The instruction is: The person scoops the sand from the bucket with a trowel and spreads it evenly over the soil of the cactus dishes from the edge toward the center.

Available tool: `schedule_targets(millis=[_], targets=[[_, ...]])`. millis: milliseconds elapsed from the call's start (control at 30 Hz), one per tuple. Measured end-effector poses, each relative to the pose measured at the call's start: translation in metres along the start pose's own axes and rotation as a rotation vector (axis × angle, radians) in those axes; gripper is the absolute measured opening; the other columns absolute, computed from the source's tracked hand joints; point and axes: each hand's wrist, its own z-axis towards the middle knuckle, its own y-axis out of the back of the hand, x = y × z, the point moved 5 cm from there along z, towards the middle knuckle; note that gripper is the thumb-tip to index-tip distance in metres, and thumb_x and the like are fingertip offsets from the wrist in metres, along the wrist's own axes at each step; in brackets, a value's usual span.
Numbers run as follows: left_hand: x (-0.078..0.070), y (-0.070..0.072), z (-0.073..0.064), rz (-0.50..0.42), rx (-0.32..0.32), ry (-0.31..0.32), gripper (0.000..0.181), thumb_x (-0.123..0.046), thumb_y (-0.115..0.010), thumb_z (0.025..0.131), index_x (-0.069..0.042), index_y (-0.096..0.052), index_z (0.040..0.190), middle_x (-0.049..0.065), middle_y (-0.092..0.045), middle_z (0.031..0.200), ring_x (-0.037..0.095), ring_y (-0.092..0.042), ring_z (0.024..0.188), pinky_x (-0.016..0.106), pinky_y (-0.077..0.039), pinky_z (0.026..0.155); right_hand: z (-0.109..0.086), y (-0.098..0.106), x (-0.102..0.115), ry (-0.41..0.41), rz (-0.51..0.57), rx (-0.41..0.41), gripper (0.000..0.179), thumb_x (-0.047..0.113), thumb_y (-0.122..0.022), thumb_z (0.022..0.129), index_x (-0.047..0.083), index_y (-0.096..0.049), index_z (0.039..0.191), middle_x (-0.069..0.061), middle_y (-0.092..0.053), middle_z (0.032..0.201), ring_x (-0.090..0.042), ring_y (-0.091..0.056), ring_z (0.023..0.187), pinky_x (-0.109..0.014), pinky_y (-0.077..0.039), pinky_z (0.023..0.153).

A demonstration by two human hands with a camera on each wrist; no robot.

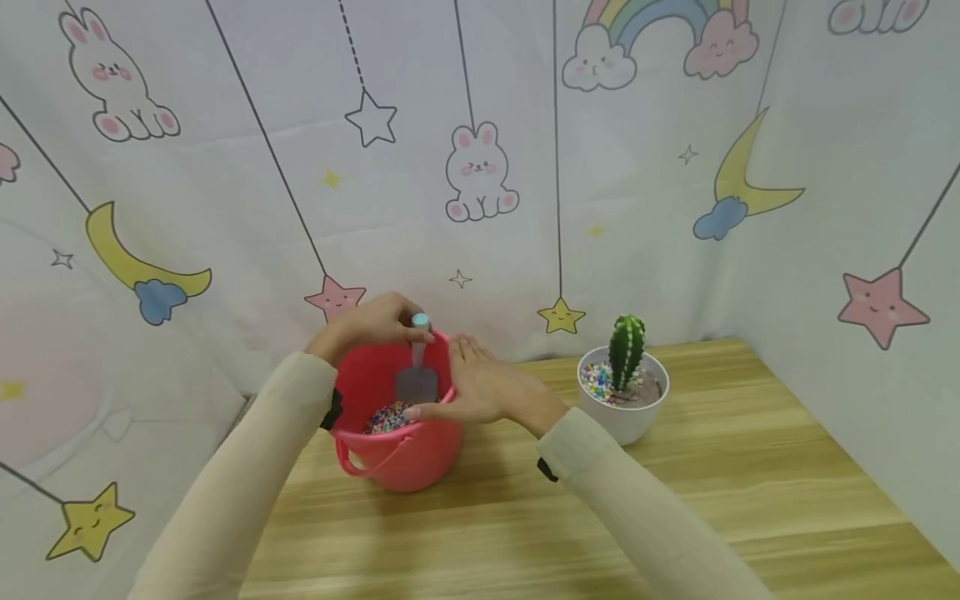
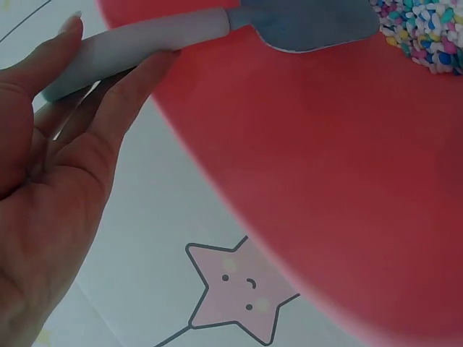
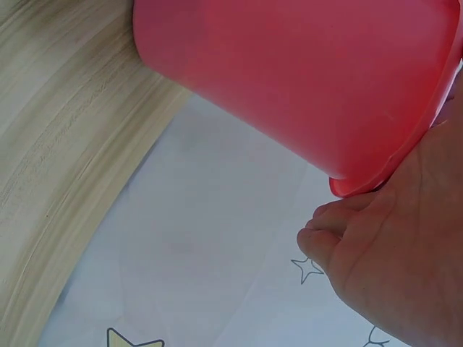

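My left hand (image 1: 378, 321) pinches the pale handle of a small trowel (image 1: 417, 385) between thumb and fingers. In the head view the trowel stands nearly upright inside a red bucket (image 1: 412, 462), its grey blade close above a bed of small multicoloured pebbles (image 1: 386, 418). The left wrist view shows the blade's edge beside those pebbles (image 2: 427, 36). My right hand (image 1: 483, 387) rests on the bucket's right rim, fingers extended along it and thumb reaching across the near side. From the right wrist view, that hand (image 3: 405, 231) touches the rim from outside.
Right of the bucket, a white pot (image 1: 622, 425) holds a green cactus (image 1: 627, 354), with coloured pebbles on one side and brown soil on the other. Both stand on a wood-grain table (image 1: 525, 533). A cloth backdrop (image 1: 412, 225) with printed rabbits and stars hangs behind.
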Motion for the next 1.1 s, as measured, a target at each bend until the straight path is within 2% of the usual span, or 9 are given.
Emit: schedule_targets(millis=[133, 233, 367, 467, 533, 667, 733, 833, 1100], targets=[[0.003, -0.003, 0.002, 0.021, 0.036, 0.009, 0.018, -0.023, -0.074, 0.100, -0.007, -0.078, 0.105, 0.010, -0.073, 0.090, 0.017, -0.062, 0.083, 0.025, -0.055, 0.077, 0.000, -0.001, 0.000, -0.005, 0.017, -0.008, 0.134, 0.096, -0.048, 0.080, 0.007, -0.003, 0.169, -0.013, -0.011, 0.178, -0.033, -0.008, 0.167, -0.047, -0.021, 0.137], [0.007, -0.003, 0.000, 0.013, 0.072, 0.030, 0.019, -0.023, -0.074, 0.100, -0.005, -0.078, 0.106, 0.010, -0.073, 0.090, 0.017, -0.062, 0.082, 0.025, -0.056, 0.077, 0.001, -0.002, 0.001, 0.005, 0.035, -0.022, 0.131, 0.095, -0.050, 0.080, 0.008, -0.008, 0.168, -0.010, -0.022, 0.173, -0.030, -0.018, 0.164, -0.048, -0.029, 0.134], [0.017, -0.002, -0.005, -0.062, 0.129, 0.089, 0.022, -0.022, -0.073, 0.101, -0.002, -0.076, 0.110, 0.010, -0.065, 0.083, 0.019, -0.059, 0.077, 0.029, -0.055, 0.075, 0.002, -0.002, 0.002, 0.032, 0.044, -0.037, 0.125, 0.093, -0.052, 0.081, 0.008, -0.016, 0.165, -0.006, -0.036, 0.158, -0.024, -0.033, 0.151, -0.046, -0.044, 0.126], [0.022, 0.000, -0.007, -0.133, 0.156, 0.127, 0.024, -0.021, -0.071, 0.102, 0.000, -0.074, 0.113, 0.010, -0.061, 0.080, 0.020, -0.058, 0.075, 0.031, -0.055, 0.075, 0.002, -0.002, 0.001, 0.041, 0.050, -0.043, 0.122, 0.092, -0.054, 0.081, 0.009, -0.019, 0.164, -0.005, -0.040, 0.153, -0.021, -0.037, 0.144, -0.044, -0.051, 0.119], [0.025, 0.002, -0.009, -0.173, 0.163, 0.145, 0.026, -0.021, -0.070, 0.102, 0.000, -0.073, 0.116, 0.010, -0.063, 0.082, 0.021, -0.060, 0.076, 0.033, -0.058, 0.077, 0.002, -0.001, 0.001, 0.041, 0.059, -0.046, 0.121, 0.091, -0.055, 0.081, 0.010, -0.019, 0.163, -0.005, -0.040, 0.153, -0.021, -0.038, 0.142, -0.044, -0.053, 0.117], [0.034, 0.004, -0.013, -0.265, 0.184, 0.204, 0.032, -0.024, -0.070, 0.103, 0.000, -0.072, 0.123, 0.014, -0.074, 0.096, 0.029, -0.075, 0.091, 0.042, -0.065, 0.093, 0.002, -0.001, 0.000, 0.033, 0.078, -0.044, 0.121, 0.090, -0.057, 0.081, 0.012, -0.019, 0.164, -0.004, -0.040, 0.155, -0.020, -0.039, 0.142, -0.044, -0.057, 0.112], [0.039, 0.004, -0.015, -0.311, 0.199, 0.236, 0.036, -0.025, -0.069, 0.103, 0.001, -0.070, 0.128, 0.017, -0.078, 0.109, 0.035, -0.078, 0.104, 0.049, -0.063, 0.102, 0.002, -0.002, 0.000, 0.028, 0.082, -0.037, 0.121, 0.090, -0.059, 0.080, 0.012, -0.019, 0.164, -0.004, -0.040, 0.156, -0.020, -0.039, 0.143, -0.044, -0.058, 0.111], [0.045, 0.002, -0.019, -0.371, 0.218, 0.256, 0.040, -0.026, -0.068, 0.104, 0.002, -0.067, 0.132, 0.020, -0.076, 0.120, 0.039, -0.075, 0.116, 0.053, -0.059, 0.106, 0.002, -0.004, 0.000, 0.026, 0.084, -0.034, 0.121, 0.089, -0.059, 0.080, 0.011, -0.020, 0.164, -0.005, -0.040, 0.156, -0.020, -0.039, 0.143, -0.043, -0.058, 0.110], [0.048, -0.003, -0.017, -0.429, 0.232, 0.286, 0.052, -0.032, -0.063, 0.107, 0.005, -0.057, 0.143, 0.023, -0.069, 0.137, 0.041, -0.068, 0.129, 0.050, -0.057, 0.109, 0.001, -0.003, 0.001, 0.033, 0.087, -0.044, 0.119, 0.087, -0.059, 0.082, 0.010, -0.020, 0.164, -0.005, -0.040, 0.157, -0.020, -0.039, 0.143, -0.043, -0.057, 0.111]])
